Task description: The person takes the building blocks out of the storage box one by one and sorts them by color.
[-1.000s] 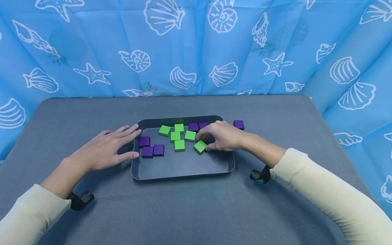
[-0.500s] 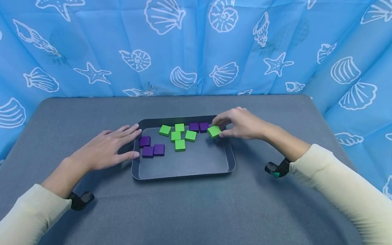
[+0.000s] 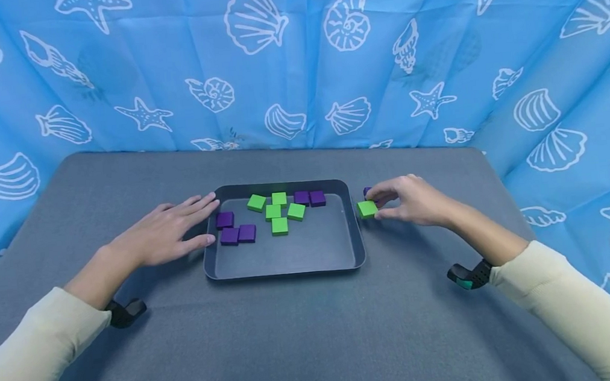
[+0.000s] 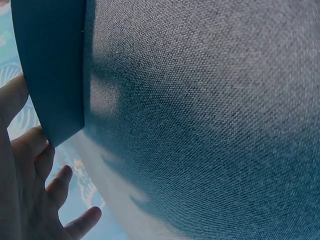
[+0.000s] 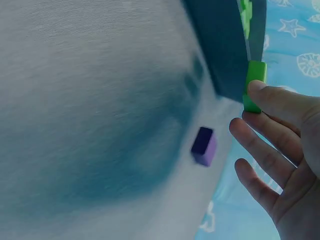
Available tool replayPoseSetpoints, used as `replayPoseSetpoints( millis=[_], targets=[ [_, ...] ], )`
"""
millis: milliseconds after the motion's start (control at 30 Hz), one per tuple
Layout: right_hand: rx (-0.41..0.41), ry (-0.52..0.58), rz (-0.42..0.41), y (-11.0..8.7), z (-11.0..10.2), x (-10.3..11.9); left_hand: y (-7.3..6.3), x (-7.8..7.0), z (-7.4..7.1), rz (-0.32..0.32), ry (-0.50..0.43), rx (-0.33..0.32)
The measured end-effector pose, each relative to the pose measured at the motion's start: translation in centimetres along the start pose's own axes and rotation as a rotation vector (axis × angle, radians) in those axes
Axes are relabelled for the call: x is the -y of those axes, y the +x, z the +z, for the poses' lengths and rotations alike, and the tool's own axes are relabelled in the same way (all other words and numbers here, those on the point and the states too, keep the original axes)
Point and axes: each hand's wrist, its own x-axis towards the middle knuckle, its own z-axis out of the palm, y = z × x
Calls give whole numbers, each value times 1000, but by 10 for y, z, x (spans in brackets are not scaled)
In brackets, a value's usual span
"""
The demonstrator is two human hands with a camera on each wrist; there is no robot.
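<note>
In the head view my right hand [image 3: 412, 201] pinches a green block [image 3: 367, 209] between thumb and fingers, just outside the right wall of the dark tray [image 3: 289, 258]. The right wrist view shows that green block [image 5: 255, 86] held above the table. A purple block [image 5: 203, 146] lies on the table below, partly hidden behind the fingers in the head view. My left hand [image 3: 161, 232] rests its straight fingertips on the tray's left rim. In the left wrist view, the fingers [image 4: 32, 142] touch the tray wall [image 4: 52, 65].
Inside the tray, several green blocks [image 3: 280, 226] lie loosely grouped near the middle. Purple blocks [image 3: 247, 233] sit at its left side, and two more [image 3: 317, 198] against the back. A blue shell-patterned curtain [image 3: 294, 64] hangs behind the grey table [image 3: 296, 342].
My right hand has lifted the green block from the tray and carried it right, over the rim to the outside. The left hand has stayed at the tray's left edge.
</note>
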Motion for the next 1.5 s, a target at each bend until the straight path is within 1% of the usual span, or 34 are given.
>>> replayPoseSetpoints(
  millis=[167, 400, 567, 767, 933, 1167, 1300, 1500],
  targets=[
    [-7, -10, 11, -14, 7, -11, 0, 2, 1, -6, -2, -8],
    [3, 11, 13, -27, 21, -23, -1, 2, 1, -1, -4, -14],
    [-18, 14, 14, -32, 29, -30, -1, 2, 1, 0, -2, -15],
    [-33, 8, 19, -32, 31, -32, 1, 2, 2, 5, -2, -25],
    [-14, 13, 16, -30, 30, -34, 2, 3, 4, 2, -9, -44],
    [41, 67, -4, -21, 19, -31, 0, 1, 1, 4, -3, -21],
    [30, 76, -22, -11, 9, -23, -1, -1, -1, 0, -11, -9],
    [22, 95, -13, 6, -2, -2, -1, -2, -1, 3, -9, -13]
  ],
)
